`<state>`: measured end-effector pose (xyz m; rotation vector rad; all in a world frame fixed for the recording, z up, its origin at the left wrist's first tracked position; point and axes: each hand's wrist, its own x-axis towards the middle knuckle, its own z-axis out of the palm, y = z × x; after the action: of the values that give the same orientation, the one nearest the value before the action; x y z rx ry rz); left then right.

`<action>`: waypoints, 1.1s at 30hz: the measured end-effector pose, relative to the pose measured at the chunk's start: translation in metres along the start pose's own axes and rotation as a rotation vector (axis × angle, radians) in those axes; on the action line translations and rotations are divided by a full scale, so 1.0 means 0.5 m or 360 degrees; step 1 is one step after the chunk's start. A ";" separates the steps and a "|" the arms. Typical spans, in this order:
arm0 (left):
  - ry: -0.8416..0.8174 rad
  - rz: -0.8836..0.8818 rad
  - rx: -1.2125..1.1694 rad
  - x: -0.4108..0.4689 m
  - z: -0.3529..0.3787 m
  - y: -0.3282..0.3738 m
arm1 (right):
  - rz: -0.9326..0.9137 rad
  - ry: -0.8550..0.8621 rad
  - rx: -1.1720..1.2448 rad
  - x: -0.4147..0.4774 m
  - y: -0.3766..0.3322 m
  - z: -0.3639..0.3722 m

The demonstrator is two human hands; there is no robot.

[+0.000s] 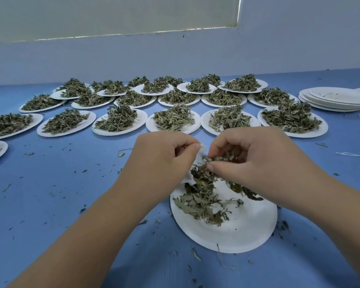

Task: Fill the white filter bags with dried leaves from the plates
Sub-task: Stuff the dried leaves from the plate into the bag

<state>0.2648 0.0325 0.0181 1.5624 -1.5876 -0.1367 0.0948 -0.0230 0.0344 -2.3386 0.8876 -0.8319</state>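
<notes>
Nearest plate (233,231) is sitting half-emptied under my hands. Left hand (162,161) is pinching the bag (197,156) mouth; right hand (258,161) is gripping leaves (204,173), feeding them. I'm advising small pinches over the plate, mouth held wide.

Left hand (164,161): fingers pinched on a white filter bag (197,161), held above the near plate (237,229).
Right hand (256,161): fingers closed on a clump of dried leaves (206,175) at the bag's mouth.
Near plate: white, loose leaves scattered across its far half.
Table (60,194): blue, flecked with leaf crumbs.
Behind: rows of white plates heaped with leaves (119,119).
Far right: stack of emptied plates (337,98).
</notes>
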 end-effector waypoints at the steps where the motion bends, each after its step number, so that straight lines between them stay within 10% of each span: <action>1: -0.0003 -0.0002 0.0004 0.000 0.000 -0.001 | -0.0013 0.0007 0.0017 -0.001 0.000 -0.002; 33: -0.0033 -0.0049 -0.0058 0.003 0.001 -0.004 | -0.0023 -0.0005 -0.0114 0.000 -0.011 0.011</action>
<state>0.2661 0.0304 0.0172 1.5624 -1.5692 -0.1982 0.1008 -0.0182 0.0343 -2.4100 0.9145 -0.8144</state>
